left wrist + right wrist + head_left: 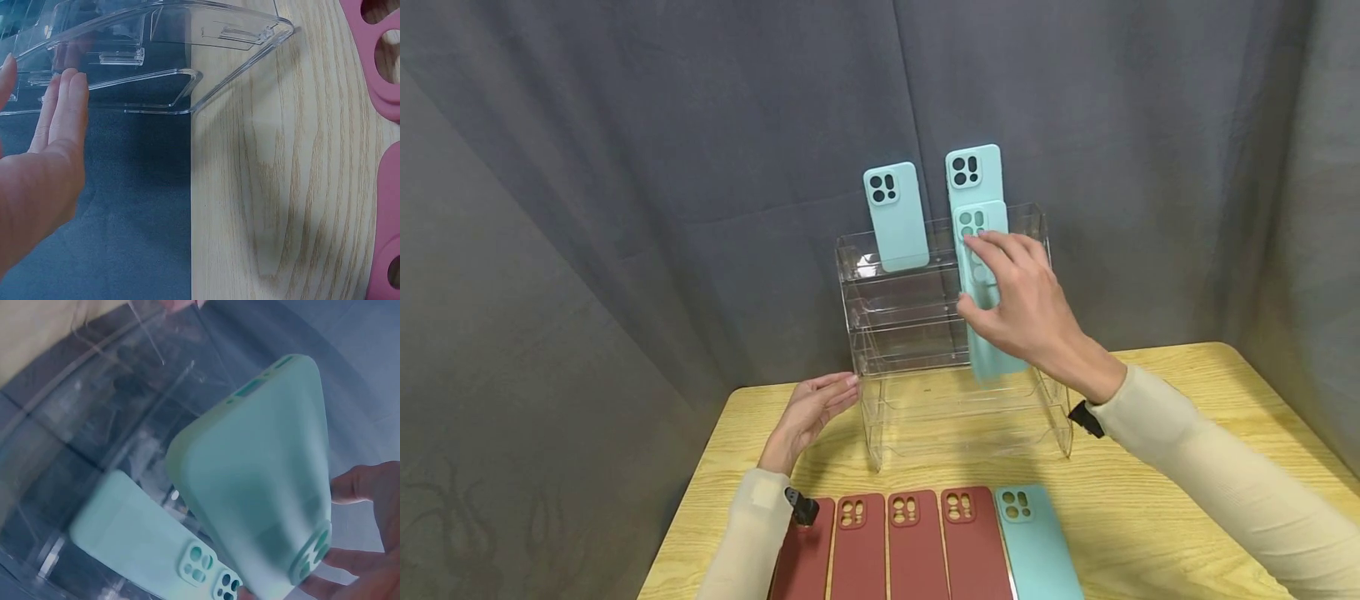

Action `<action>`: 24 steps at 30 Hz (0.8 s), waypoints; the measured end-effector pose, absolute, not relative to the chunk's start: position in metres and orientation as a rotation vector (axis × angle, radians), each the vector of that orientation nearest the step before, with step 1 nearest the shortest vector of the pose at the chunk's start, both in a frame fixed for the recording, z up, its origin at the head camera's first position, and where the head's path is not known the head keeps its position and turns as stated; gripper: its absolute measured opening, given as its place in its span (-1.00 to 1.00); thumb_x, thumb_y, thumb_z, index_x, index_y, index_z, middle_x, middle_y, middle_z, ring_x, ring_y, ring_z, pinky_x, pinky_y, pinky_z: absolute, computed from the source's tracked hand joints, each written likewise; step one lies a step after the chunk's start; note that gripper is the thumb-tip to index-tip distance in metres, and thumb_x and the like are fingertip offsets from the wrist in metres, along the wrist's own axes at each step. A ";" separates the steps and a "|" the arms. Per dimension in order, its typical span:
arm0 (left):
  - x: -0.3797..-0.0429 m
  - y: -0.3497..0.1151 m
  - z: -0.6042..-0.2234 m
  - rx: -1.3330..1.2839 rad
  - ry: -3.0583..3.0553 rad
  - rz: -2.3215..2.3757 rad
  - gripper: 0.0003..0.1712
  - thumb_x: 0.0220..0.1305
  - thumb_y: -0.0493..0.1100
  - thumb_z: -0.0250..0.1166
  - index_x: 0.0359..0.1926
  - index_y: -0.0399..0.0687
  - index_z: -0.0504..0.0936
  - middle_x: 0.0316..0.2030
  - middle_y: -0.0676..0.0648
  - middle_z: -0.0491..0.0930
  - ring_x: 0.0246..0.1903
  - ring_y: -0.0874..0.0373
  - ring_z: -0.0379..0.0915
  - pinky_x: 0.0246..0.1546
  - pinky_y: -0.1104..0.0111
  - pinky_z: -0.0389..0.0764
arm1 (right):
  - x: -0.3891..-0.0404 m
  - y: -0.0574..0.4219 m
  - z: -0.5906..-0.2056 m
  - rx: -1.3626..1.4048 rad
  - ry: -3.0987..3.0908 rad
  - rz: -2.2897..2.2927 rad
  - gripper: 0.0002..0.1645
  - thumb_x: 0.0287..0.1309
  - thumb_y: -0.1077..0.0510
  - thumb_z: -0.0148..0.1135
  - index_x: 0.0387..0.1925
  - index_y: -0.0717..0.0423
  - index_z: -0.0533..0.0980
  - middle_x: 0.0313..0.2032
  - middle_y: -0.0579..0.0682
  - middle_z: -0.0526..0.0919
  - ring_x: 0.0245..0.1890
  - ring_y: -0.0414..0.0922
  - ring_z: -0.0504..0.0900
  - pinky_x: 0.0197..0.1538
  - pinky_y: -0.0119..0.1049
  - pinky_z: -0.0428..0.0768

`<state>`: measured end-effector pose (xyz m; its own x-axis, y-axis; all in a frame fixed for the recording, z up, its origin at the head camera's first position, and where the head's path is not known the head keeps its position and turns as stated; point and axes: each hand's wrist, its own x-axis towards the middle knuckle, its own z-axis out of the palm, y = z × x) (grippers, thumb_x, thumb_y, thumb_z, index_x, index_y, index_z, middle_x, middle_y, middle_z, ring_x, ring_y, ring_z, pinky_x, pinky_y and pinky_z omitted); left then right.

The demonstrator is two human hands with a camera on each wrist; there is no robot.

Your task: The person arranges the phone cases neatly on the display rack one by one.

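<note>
My right hand grips a mint phone case by its edges near the camera cutouts, in front of the right side of a clear acrylic tiered rack. Behind it in the right wrist view lie two overlapping mint cases, one below the other on the rack. Another mint case leans on the top tier at left. My left hand has straight fingers, their tips right at the rack's left side panel; the left wrist view shows the same hand beside the clear plastic.
Several dark red phone cases lie in a row along the front of the wooden table, with a mint case at the row's right end. A grey curtain hangs behind the rack.
</note>
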<state>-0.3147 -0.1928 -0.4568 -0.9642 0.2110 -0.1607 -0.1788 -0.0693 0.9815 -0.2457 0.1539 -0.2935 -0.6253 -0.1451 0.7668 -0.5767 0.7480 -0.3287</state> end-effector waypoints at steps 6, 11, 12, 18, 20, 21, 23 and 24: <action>-0.315 -0.194 -0.457 0.030 1.948 2.123 -0.47 0.49 -0.24 0.32 0.37 -0.37 0.49 0.17 -0.19 0.72 0.24 -0.05 0.67 0.24 0.30 0.74 | -0.267 0.142 -0.270 0.509 -2.160 0.698 -0.24 0.17 0.07 0.33 0.42 0.14 0.48 0.35 0.27 0.54 0.36 0.36 0.38 0.35 0.32 0.51; -0.315 -0.195 -0.458 0.006 1.943 2.131 -0.48 0.50 -0.25 0.31 0.37 -0.39 0.48 0.20 -0.24 0.70 0.36 -0.21 0.53 0.25 0.27 0.73 | -0.286 0.125 -0.261 0.506 -2.152 0.608 -0.24 0.19 0.06 0.32 0.44 0.11 0.46 0.39 0.25 0.51 0.42 0.40 0.34 0.15 0.38 0.64; -0.315 -0.195 -0.458 0.007 1.944 2.129 -0.47 0.50 -0.25 0.30 0.38 -0.39 0.48 0.22 -0.26 0.68 0.36 -0.22 0.52 0.25 0.27 0.73 | -0.289 0.121 -0.260 0.508 -2.155 0.589 -0.24 0.20 0.06 0.32 0.44 0.10 0.45 0.40 0.24 0.50 0.43 0.40 0.33 0.11 0.39 0.65; -0.316 -0.194 -0.458 0.022 1.947 2.123 -0.46 0.50 -0.25 0.31 0.38 -0.41 0.47 0.33 -0.37 0.57 0.32 -0.15 0.58 0.23 0.30 0.75 | -0.310 0.099 -0.256 0.524 -2.144 0.464 -0.25 0.24 0.05 0.27 0.46 0.08 0.41 0.43 0.22 0.46 0.48 0.42 0.28 -0.05 0.35 0.66; -0.316 -0.194 -0.458 0.017 1.950 2.122 -0.47 0.50 -0.25 0.31 0.38 -0.40 0.47 0.30 -0.35 0.59 0.33 -0.16 0.57 0.25 0.28 0.73 | -0.318 0.093 -0.256 0.514 -2.137 0.435 -0.24 0.25 0.05 0.28 0.47 0.08 0.40 0.44 0.21 0.45 0.48 0.42 0.28 -0.10 0.33 0.66; -0.316 -0.194 -0.459 0.013 1.948 2.124 -0.47 0.50 -0.25 0.30 0.38 -0.40 0.48 0.29 -0.33 0.61 0.33 -0.17 0.56 0.28 0.25 0.71 | -0.322 0.090 -0.257 0.504 -2.134 0.425 -0.24 0.25 0.05 0.28 0.47 0.07 0.40 0.43 0.22 0.45 0.48 0.42 0.29 -0.11 0.32 0.66; -0.316 -0.195 -0.459 0.006 1.947 2.124 -0.48 0.51 -0.26 0.30 0.37 -0.39 0.48 0.26 -0.29 0.65 0.35 -0.19 0.54 0.34 0.19 0.66 | -0.330 0.086 -0.260 0.486 -2.134 0.419 -0.24 0.26 0.05 0.28 0.47 0.06 0.40 0.43 0.21 0.46 0.48 0.40 0.30 -0.10 0.32 0.66; -0.316 -0.196 -0.460 0.005 1.944 2.126 -0.48 0.51 -0.26 0.29 0.38 -0.39 0.48 0.25 -0.28 0.66 0.36 -0.19 0.53 0.38 0.15 0.63 | -0.334 0.084 -0.261 0.478 -2.135 0.417 -0.24 0.26 0.04 0.28 0.47 0.06 0.40 0.43 0.20 0.46 0.48 0.40 0.30 -0.10 0.32 0.65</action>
<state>-0.3157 -0.1955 -0.4596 -0.9662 0.1923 -0.1714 -0.1879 -0.0708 0.9796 -0.3340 0.0840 -0.2609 -0.5361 -0.1831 0.8240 -0.4796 0.8694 -0.1188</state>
